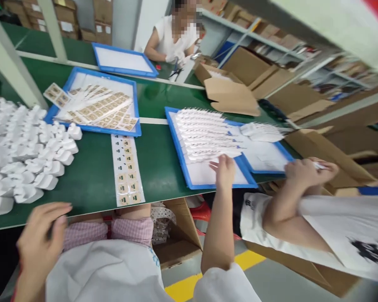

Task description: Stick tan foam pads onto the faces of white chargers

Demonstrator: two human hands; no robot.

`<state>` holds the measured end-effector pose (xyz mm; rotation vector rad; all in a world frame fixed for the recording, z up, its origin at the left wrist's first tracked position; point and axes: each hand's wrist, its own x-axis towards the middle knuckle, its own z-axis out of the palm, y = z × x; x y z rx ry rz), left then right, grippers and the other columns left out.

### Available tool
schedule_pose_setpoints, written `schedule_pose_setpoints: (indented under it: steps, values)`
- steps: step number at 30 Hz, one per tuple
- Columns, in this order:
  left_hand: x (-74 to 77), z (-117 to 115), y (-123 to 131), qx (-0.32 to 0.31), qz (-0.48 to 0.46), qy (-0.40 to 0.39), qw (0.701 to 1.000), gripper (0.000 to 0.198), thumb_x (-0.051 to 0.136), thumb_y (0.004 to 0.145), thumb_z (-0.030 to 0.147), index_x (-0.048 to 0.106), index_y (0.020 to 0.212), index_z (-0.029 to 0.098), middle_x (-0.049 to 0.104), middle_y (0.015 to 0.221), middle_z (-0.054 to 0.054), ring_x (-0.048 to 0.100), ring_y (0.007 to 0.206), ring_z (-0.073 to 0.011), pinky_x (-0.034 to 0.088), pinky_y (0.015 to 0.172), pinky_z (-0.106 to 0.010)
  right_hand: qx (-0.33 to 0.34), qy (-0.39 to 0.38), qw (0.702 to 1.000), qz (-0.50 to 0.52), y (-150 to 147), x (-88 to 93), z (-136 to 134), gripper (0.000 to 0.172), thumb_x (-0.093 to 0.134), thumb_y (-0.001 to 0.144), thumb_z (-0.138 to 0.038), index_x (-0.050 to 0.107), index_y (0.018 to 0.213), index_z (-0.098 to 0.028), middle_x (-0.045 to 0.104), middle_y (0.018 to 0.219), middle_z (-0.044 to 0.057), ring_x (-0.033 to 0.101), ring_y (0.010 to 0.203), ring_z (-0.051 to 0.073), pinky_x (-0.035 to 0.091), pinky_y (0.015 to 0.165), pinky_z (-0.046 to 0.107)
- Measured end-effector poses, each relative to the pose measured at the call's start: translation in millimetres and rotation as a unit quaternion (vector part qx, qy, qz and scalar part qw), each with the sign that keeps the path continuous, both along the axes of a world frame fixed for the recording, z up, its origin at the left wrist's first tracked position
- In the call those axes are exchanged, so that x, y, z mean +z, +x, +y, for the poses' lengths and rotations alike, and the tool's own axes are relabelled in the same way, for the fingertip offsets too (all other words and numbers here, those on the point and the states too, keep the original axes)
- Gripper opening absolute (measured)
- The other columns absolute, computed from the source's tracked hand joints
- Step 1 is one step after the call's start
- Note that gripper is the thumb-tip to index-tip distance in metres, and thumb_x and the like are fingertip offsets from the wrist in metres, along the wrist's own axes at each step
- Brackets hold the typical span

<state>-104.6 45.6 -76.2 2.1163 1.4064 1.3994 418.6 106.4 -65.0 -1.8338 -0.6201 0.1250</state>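
My left hand is held near the table's front edge, fingers stretched and thumb apart, with nothing in it. Just beyond it stand many white plastic housings in rows. My right hand reaches over the nearer blue-rimmed tray, by the front row of small white parts with thin wires. Its visible fingers are apart and I see nothing held, though part of the hand is turned away. A sheet of yellowish stickers, partly peeled off, lies on the green table between my hands.
Another blue tray holds a pile of sticker sheets. To the right, a co-worker's hands hold a small white item beside a second parts tray. Across the table sits another person near open cardboard boxes.
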Motion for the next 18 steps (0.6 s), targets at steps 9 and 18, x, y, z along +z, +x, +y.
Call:
schedule_pose_setpoints:
  steps: [9, 18]
  values:
    - [-7.0, 75, 101, -0.191, 0.283, -0.196, 0.919, 0.058, 0.051, 0.101, 0.044, 0.043, 0.154, 0.021, 0.039, 0.166, -0.006, 0.024, 0.159, -0.0356, 0.022, 0.127, -0.069, 0.48, -0.031, 0.857, -0.187, -190, -11.3, -34, 0.022, 0.056, 0.099, -0.035, 0.073, 0.108, -0.025, 0.077, 0.114, 0.009, 0.072, 0.109, 0.025, 0.059, 0.096, 0.044]
    - [-14.7, 86, 110, -0.126, 0.289, -0.151, 0.937, 0.045, 0.052, 0.101, 0.037, 0.055, 0.144, 0.022, 0.062, 0.147, -0.009, 0.05, 0.138, -0.0326, 0.029, 0.125, -0.065, 0.492, -0.073, 0.827, -0.263, -221, -39.7, 7, 0.031, 0.054, 0.099, -0.029, 0.07, 0.124, -0.021, 0.072, 0.123, 0.015, 0.064, 0.116, 0.032, 0.055, 0.101, 0.056]
